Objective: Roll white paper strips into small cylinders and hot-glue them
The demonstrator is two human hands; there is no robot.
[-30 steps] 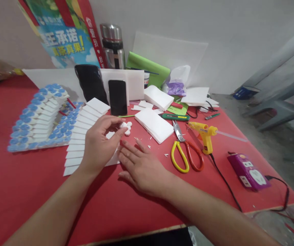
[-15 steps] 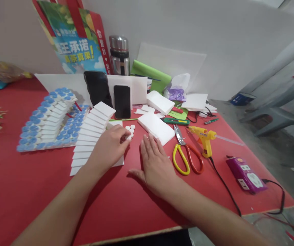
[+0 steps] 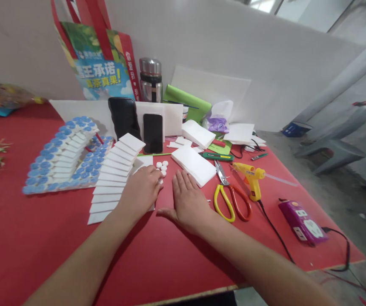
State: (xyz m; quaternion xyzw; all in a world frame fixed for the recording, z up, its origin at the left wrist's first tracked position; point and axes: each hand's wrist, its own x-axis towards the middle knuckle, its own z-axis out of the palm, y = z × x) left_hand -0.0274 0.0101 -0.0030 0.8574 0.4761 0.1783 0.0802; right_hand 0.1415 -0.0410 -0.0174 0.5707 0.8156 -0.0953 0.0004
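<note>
My left hand [image 3: 143, 191] is closed, its fingers curled at the right edge of a stepped fan of white foam-board strips [image 3: 109, 191]. A small white round piece shows at its fingertips, partly covered by them. Just beyond lie several more white round pieces [image 3: 164, 165] in a tight cluster. My right hand [image 3: 191, 204] rests flat on the red table, fingers together and thumb spread, holding nothing. Its fingertips are close to a stack of white boards [image 3: 194, 165]. A white sheet [image 3: 145, 160] lies partly hidden behind my left hand.
On the right are scissors [image 3: 227, 193], a yellow glue gun [image 3: 250, 176] with its cord, and a purple power strip [image 3: 302, 223]. A stepped model with blue and white rolls [image 3: 61, 159] stands left. Behind are two phones [image 3: 152, 133], a green cutter [image 3: 218, 157] and a steel flask [image 3: 151, 80].
The camera view has tilted up slightly, so the scene sits lower. My left fingers have curled down nearer the table by the white round pieces. My right hand stays flat in place.
</note>
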